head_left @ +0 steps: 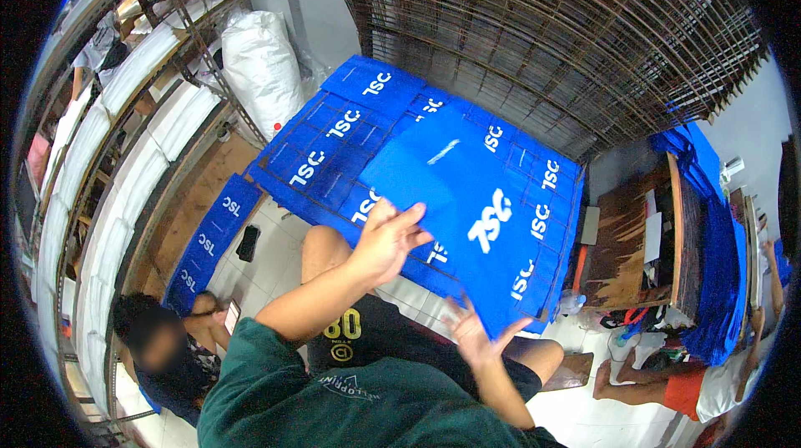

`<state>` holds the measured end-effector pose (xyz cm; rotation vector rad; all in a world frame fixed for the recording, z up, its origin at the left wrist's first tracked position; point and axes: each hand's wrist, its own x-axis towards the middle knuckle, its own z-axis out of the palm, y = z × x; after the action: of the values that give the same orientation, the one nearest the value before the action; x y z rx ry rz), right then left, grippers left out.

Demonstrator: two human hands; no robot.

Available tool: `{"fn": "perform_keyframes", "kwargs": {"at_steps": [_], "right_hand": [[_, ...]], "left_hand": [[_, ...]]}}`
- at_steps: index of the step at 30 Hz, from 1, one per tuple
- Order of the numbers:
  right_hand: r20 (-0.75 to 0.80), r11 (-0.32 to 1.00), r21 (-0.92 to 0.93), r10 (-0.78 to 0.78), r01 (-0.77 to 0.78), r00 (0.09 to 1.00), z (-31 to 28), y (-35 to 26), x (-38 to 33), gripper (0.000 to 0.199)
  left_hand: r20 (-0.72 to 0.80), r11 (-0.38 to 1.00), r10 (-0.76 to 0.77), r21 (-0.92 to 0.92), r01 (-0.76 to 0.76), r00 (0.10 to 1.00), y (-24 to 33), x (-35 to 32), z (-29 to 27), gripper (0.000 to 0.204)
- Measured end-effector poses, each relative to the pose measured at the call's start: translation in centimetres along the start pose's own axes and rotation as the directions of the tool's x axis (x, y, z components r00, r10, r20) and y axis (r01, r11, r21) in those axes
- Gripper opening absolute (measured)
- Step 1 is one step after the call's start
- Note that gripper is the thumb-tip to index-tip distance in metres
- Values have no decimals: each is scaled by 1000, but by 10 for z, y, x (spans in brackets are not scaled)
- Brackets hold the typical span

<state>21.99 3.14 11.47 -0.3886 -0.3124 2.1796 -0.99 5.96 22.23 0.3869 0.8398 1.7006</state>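
Note:
A blue fabric panel (467, 173) with white lettering hangs slanted in front of me, slightly blurred. My left hand (388, 244) is closed at its near left edge, thumb and fingers bent about the cloth. Farther right and lower, my right hand (477, 338) is at the panel's near corner, which tapers in between thumb and fingers; those fingers are smeared by motion. Beneath the panel, a wire rack (259, 171) carries several similar blue printed pieces (342, 127) laid side by side.
Raised wire-grid racks (534, 22) lean over the far side. At left are shelves of white stacks (167, 139), a white sack (260, 72) and a seated person (167, 356). Blue cloths (709, 256) hang over a wooden cabinet (630, 239) at right, near another person's legs (642, 381).

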Motion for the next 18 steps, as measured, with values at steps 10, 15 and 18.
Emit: {"fn": "perform_keyframes", "kwargs": {"at_steps": [10,15,18], "right_hand": [[-391,877,-473,-130,-78,911,2,-79,93,38],[-390,900,-416,-47,-131,920,18,-119,156,35],[-411,913,-401,-103,-79,906,19,-148,215,34]], "left_hand": [[-272,966,-37,238,104,962,10,25,-101,33],[-257,954,-176,193,229,950,26,127,-116,35],[-261,938,-101,296,179,960,33,205,-110,34]]}}
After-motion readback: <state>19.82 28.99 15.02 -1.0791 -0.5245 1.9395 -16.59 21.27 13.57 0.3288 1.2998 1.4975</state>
